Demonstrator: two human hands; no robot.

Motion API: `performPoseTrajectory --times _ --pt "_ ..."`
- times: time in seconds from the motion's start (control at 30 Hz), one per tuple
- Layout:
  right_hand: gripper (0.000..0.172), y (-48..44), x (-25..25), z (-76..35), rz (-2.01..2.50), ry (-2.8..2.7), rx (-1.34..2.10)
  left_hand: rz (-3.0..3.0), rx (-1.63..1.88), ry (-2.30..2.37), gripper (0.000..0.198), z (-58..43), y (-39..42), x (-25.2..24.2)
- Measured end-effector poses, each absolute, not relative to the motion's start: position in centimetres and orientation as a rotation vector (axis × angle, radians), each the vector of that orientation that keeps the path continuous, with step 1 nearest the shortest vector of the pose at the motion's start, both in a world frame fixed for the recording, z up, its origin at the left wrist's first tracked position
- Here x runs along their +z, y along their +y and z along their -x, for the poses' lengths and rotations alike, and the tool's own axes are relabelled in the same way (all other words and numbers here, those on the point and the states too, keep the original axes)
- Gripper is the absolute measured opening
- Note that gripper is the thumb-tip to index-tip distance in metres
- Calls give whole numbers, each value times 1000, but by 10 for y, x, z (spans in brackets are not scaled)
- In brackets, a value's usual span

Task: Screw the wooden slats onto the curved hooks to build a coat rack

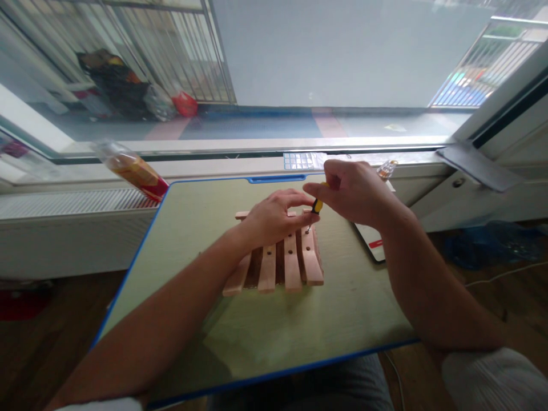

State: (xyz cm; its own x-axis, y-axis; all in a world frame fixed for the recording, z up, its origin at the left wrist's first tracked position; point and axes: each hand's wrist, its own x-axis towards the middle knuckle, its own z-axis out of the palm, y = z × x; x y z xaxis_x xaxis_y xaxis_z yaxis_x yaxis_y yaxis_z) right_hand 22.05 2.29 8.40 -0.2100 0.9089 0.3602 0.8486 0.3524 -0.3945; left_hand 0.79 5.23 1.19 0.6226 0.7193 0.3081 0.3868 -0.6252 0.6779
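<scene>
A small wooden slatted rack point(282, 262) lies in the middle of the green table point(180, 228); its pale slats have drilled holes. My right hand point(355, 191) is closed around a yellow-and-black screwdriver point(315, 206), whose tip points down at the far end of the right slat. My left hand point(274, 216) rests on the far part of the rack, fingers curled and pinched near the screwdriver's shaft. Any screw under the tip is too small to make out.
A white card or booklet with a red mark point(372, 240) lies at the table's right edge. A plastic-wrapped orange and red package point(131, 169) leans on the windowsill at left. A small clear bottle point(386, 168) stands behind my right hand. A wide window fills the background.
</scene>
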Motion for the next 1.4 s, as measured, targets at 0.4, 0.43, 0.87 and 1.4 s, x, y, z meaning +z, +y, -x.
performPoseTrajectory --times 0.4,0.43,0.87,1.4 --pt "42 20 91 -225 1573 -2154 201 -2200 810 866 28 -7 49 8" --pt "35 19 93 -228 1529 -2169 252 -2202 798 874 28 -6 49 9" --pt "23 17 97 -232 1315 -2282 362 -2285 737 918 33 -6 50 9" --pt "47 18 87 -214 1568 -2167 75 -2211 811 866 32 -9 47 9"
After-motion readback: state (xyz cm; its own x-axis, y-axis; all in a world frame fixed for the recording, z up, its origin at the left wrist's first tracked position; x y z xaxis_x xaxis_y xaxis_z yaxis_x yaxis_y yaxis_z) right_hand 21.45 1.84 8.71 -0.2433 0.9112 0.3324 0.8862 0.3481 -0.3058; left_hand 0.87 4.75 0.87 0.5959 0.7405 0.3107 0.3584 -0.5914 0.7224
